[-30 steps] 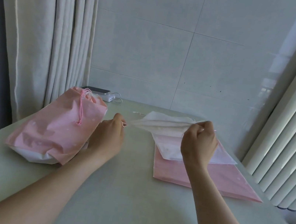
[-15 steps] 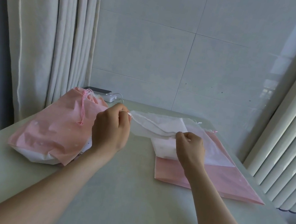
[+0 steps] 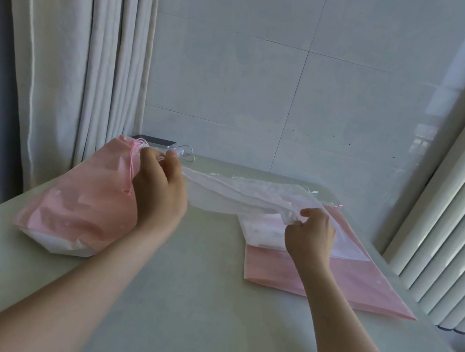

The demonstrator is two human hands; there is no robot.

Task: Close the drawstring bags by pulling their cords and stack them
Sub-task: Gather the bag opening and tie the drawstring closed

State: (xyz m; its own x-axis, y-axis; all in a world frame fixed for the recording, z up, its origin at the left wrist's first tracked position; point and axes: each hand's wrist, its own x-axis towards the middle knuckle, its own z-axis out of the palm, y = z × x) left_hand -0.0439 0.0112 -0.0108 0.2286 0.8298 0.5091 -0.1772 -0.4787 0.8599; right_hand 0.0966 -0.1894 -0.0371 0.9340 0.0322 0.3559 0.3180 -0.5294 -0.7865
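A white drawstring bag [image 3: 231,195] hangs stretched above the table between my two hands. My left hand [image 3: 158,191] pinches its left end over the closed pink bag [image 3: 84,201], which lies on a white bag at the left with its pink cord hanging. My right hand [image 3: 310,236] pinches the white bag's right end. Under that hand lie a flat white bag [image 3: 264,235] and a flat pink bag [image 3: 360,284], one on the other.
The pale table [image 3: 189,306] runs to the tiled wall. A phone [image 3: 154,140] with a white charger and cable [image 3: 184,153] sits at the back left. Curtains hang at the left, a white radiator [image 3: 460,227] stands at the right.
My left hand has moved up and left over the pink bag, carrying the white bag's end. My right hand dropped lower and to the right, and the white bag now spans wider.
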